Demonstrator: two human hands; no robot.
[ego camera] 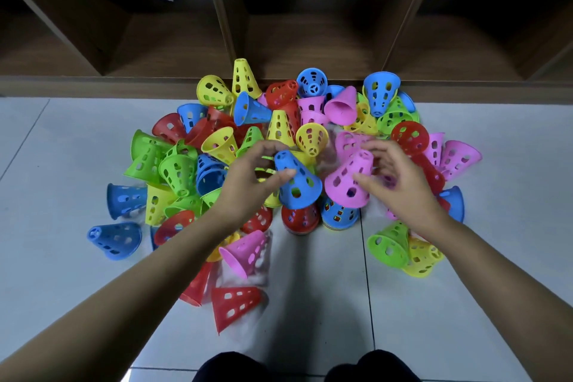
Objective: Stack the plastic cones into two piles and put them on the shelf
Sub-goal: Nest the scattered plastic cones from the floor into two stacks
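My fingers (280, 175) of the left hand (248, 183) are closed around a blue cone (296, 180): the thumb presses on its side wall and the other fingers curl behind its narrow top. This blue cone stands with the wide rim down, just above a short pile whose top cone is red (300, 219); I cannot tell if the two are touching. My right hand (400, 183) grasps a pink cone (350, 181) in the same manner, the thumb on the front wall and the fingers around the back near the tip. This pink cone is a little tilted and it is over a second short pile with a blue cone on top (339, 217), where the rims of several colours show under it. The two piles stand side by side on the grey tiled floor (310, 304), between my forearms. Around them the other plastic cones lie scattered in a wide heap, yellow, green, red, blue and pink, most of them on their sides, some upright. One red cone (235, 304) lies alone near to me, and a pink one (245, 253) lies on its side just beyond it. Behind the heap is the wooden shelf (310, 49) with open compartments, and some cones touch its lower edge.
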